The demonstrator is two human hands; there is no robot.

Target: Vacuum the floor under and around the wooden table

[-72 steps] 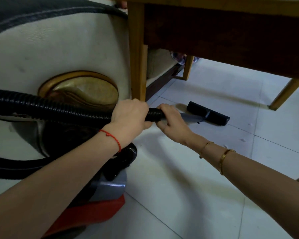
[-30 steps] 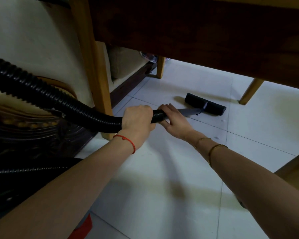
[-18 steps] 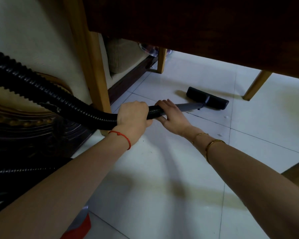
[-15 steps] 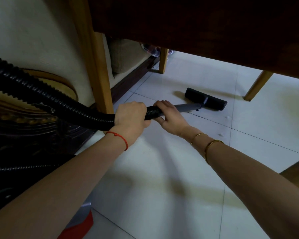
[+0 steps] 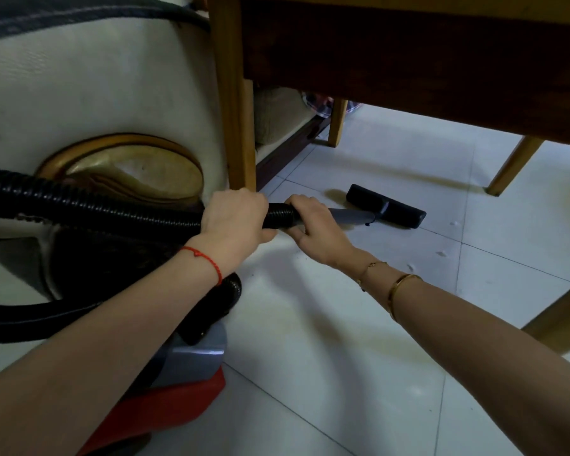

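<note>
The wooden table [image 5: 408, 57] fills the top of the view, seen from below its dark apron, with light wood legs. My left hand [image 5: 237, 222] is shut on the black ribbed vacuum hose [image 5: 112, 209]. Just ahead of it my right hand [image 5: 316, 225] grips the hose end where the grey wand [image 5: 349, 215] starts. The black floor nozzle [image 5: 389, 207] lies flat on the white tiled floor [image 5: 343, 324] under the table. The grey and red vacuum body [image 5: 191, 366] stands on the floor below my left forearm.
A cream sofa [image 5: 96, 83] with a gold carved armrest front stands at the left, close against the near table leg [image 5: 237, 110]. More table legs [image 5: 514, 166] stand at the back and right. Small white crumbs [image 5: 443, 253] lie on the tiles right of the nozzle.
The view has pulled back and risen, so the sofa arm and the vacuum body show again. Both hands keep their grip; the nozzle has stayed on the tiles under the table.
</note>
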